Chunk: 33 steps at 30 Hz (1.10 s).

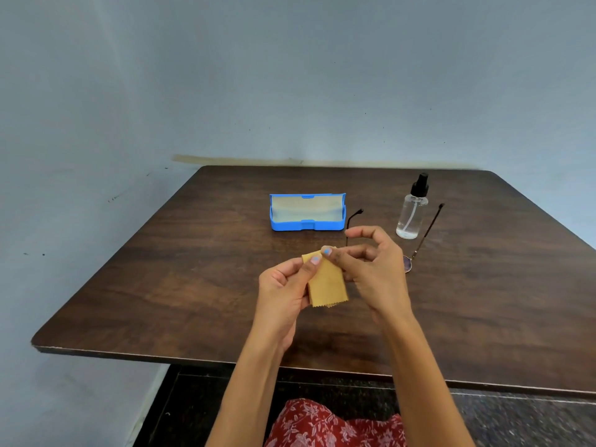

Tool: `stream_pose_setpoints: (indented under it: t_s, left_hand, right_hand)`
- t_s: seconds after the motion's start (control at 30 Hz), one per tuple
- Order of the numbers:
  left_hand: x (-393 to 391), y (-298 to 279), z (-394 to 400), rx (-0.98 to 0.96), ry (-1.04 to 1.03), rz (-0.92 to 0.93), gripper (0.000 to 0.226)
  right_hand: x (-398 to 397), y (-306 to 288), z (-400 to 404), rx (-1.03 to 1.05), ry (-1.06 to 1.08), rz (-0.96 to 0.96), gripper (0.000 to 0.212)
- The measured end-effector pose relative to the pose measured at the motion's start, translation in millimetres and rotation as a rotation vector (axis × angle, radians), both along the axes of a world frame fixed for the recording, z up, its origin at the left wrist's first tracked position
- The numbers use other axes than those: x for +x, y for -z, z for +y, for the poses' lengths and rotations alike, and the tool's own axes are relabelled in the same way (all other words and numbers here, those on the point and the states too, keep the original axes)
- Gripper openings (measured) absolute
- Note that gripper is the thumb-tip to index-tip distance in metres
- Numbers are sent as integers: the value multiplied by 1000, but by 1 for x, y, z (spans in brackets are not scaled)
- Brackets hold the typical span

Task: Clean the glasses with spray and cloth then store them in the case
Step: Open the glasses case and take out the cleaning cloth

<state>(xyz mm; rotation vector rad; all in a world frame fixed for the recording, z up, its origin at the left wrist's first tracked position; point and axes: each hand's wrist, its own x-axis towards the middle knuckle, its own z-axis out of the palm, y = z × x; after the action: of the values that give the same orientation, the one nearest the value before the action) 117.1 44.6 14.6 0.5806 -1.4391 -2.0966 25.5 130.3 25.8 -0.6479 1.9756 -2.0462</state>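
A yellow cleaning cloth (327, 280) hangs above the table's middle. My left hand (285, 285) pinches its upper left corner, and my right hand (371, 266) pinches the top edge beside it. The glasses (419, 243) lie open on the table behind my right hand, which hides most of the frame; one lens and both temple arms show. A clear spray bottle (412, 211) with a black nozzle stands upright between the temple arms. The blue glasses case (307, 211) sits open with nothing inside, left of the glasses.
The dark wooden table (161, 285) stands against a grey-blue wall at the back and left. Its front edge runs just above my lap, where red patterned fabric shows.
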Motion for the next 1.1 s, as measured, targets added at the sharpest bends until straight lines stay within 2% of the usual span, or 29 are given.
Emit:
stream_pose_setpoints:
  t_s: [0.13, 0.33, 0.5, 0.7, 0.83, 0.97, 1.03, 1.1]
  left_hand:
    - [0, -1, 0, 6, -6, 1, 11]
    - [3, -1, -3, 12, 58, -8, 16]
    - [3, 0, -9, 7, 113, -45, 25]
    - [2, 5, -12, -92, 78, -66, 22]
    - [3, 7, -10, -122, 3, -65, 18]
    - [2, 3, -10, -24, 3, -55, 20]
    - [1, 3, -9, 49, 33, -53, 17]
    - [-1, 3, -9, 126, 42, -74, 15]
  right_hand:
    - [-4, 2, 2, 128, -20, 29, 26]
    - [-10, -2, 14, 171, -404, -254, 24]
    - [-16, -2, 17, 150, -401, -291, 18]
    - [-18, -1, 21, 161, -432, -228, 15]
    - [-18, 1, 25, 95, -453, -135, 20]
    - [-16, 6, 23, 22, -437, 25, 34]
    - [-17, 9, 22, 15, -436, 53, 42]
    - [-19, 12, 22, 17, -431, 74, 43]
